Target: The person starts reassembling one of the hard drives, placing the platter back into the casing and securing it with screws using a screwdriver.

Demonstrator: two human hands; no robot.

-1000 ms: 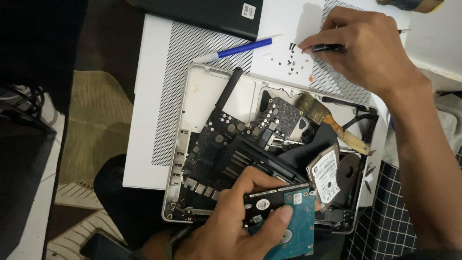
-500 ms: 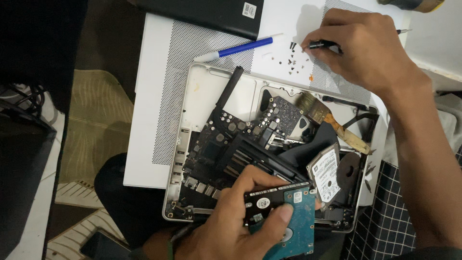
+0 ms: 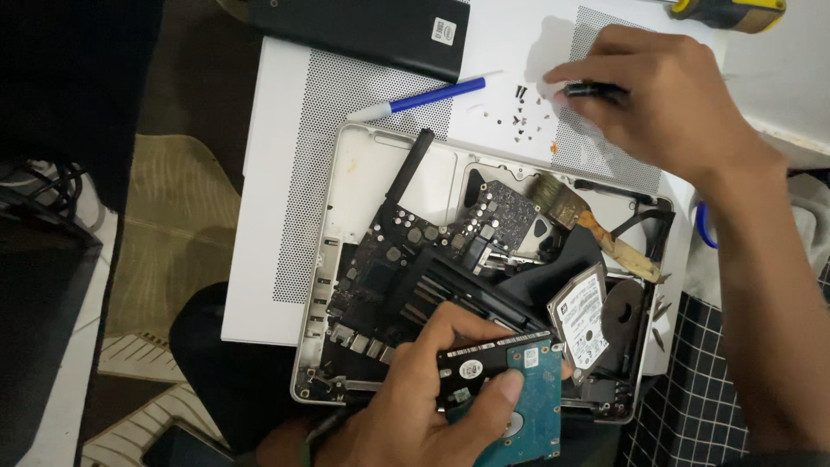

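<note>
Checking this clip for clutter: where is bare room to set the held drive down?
Free: white perforated panel left of the opened laptop, below the blue pen. Crowded: laptop interior, and the screws by the right hand.

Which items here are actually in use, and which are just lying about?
In use: hard drive gripped by left hand; dark tool in right hand; small screws; opened computer case.

Lying about: paintbrush; blue pen; second drive; black slab; yellow-handled tool.

Left hand: bare, no rings, a thin green band at the wrist. Right hand: bare, no rings or watch; forearm uncovered, no sleeve in view.
</note>
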